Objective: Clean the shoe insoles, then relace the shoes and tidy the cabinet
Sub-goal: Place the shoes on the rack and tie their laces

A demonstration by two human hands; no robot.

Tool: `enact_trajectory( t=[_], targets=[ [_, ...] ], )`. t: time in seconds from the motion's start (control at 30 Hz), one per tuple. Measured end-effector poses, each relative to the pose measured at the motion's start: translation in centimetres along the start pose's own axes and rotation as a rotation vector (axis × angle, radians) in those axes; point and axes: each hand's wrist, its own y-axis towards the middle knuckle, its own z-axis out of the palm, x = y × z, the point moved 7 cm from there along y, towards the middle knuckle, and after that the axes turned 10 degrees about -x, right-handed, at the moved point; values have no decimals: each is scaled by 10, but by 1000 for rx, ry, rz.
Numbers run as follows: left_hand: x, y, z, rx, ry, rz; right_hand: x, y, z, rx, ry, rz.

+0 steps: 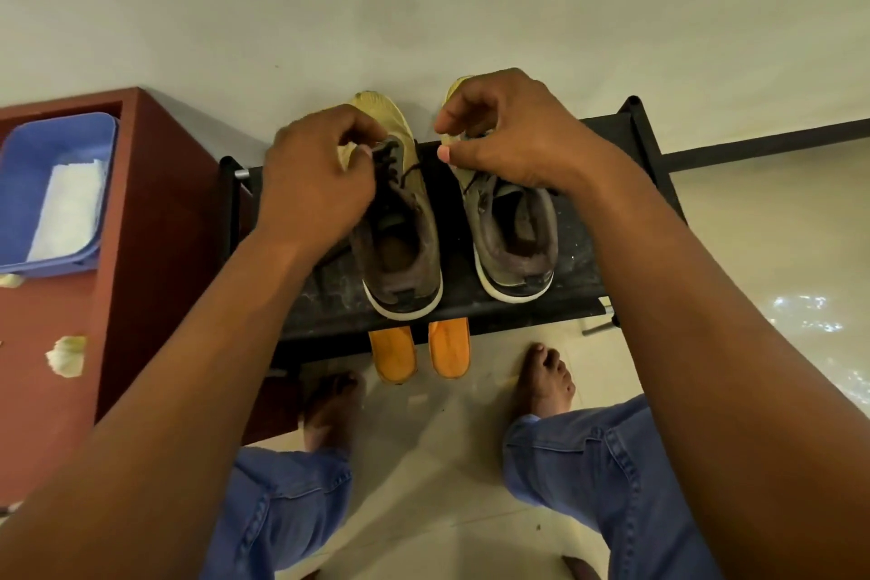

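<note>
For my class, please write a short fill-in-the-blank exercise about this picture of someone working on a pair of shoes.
1. The two shoes stand on a black ____.
2. The two insoles poking out below the shoes are ____ in colour.
3. The left hand pinches a ____ on the left-side shoe, while the right hand hovers over the other.
4. The white cloth lies in a ____ tub.

Missing words: rack; orange; lace; blue

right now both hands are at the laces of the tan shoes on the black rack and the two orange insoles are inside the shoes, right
Not quite. The head view shows the two orange insoles below the black rack, not inside the tan shoes. The left hand and right hand are at the laces.
</note>
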Motion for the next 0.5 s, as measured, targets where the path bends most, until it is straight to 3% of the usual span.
enact_trajectory(
  t=[0.3,0.5],
  targets=[
    [35,-8,-12,211,29,-139,24,-11,52,109,-191,-112],
    [30,-14,-1,320,83,-136,37,-18,65,55,-362,-171]
  ],
)
